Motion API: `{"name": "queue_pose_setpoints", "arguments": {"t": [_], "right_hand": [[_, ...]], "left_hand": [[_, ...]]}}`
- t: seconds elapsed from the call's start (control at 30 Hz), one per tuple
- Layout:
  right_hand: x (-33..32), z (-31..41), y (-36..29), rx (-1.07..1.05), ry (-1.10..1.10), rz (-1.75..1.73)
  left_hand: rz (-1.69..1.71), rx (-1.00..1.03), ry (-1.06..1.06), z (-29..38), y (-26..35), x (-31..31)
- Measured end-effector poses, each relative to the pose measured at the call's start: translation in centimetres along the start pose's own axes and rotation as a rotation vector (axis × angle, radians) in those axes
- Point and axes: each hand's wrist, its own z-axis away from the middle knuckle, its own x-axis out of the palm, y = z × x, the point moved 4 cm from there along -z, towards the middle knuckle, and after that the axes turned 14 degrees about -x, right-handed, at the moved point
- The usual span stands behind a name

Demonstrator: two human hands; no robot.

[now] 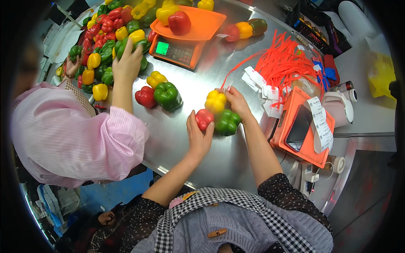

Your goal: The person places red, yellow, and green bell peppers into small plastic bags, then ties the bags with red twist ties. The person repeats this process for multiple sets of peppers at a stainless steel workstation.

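My left hand (200,136) cups a red bell pepper (204,118) on the steel table, thumb and fingers around its sides. My right hand (236,102) pinches the end of a thin red strip (232,71), possibly a netting sleeve, with a pale tag by the fingertips. Under that hand lie a yellow bell pepper (215,101) and a green bell pepper (227,122), touching the red one. Left of them is another cluster: a yellow pepper (156,79), a red pepper (146,97) and a green pepper (167,96).
A co-worker's hand (127,60) reaches over the pepper heap (107,47). An orange scale (175,52) carries peppers. Tagged red strips (281,63) lie right, beside a second orange scale (316,148) with a phone (299,128) and label roll (320,126). Three peppers (245,30) lie in line behind.
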Motion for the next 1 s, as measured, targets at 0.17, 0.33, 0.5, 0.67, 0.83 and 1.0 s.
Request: {"name": "queue_pose_setpoints", "arguments": {"t": [0.17, 0.33, 0.5, 0.67, 0.83, 1.0], "right_hand": [[1.2, 6.9, 1.6, -0.033, -0.058, 0.103], [1.3, 8.0, -0.6, -0.133, 0.058, 0.454], [7.6, 10.8, -10.1, -0.858, -0.209, 1.214], [16.2, 18.9, -10.4, -0.969, -0.654, 1.441], [15.2, 22.6, -10.5, -0.696, -0.747, 1.141], [10.4, 24.9, -11.9, -0.7, -0.672, 1.183]], "left_hand": [[-0.125, -0.038, -0.056, 6.7, -1.1, -2.6], [-0.203, -0.022, -0.056, 8.1, 0.3, -4.9], [-0.064, 0.068, -0.075, 8.3, 5.8, -9.7], [0.189, -0.087, -0.136, 12.5, 10.3, -12.5], [0.601, -0.227, -0.114, 14.0, 7.1, -16.9], [0.77, -0.333, 0.2, 14.5, -0.6, -24.4]]}}
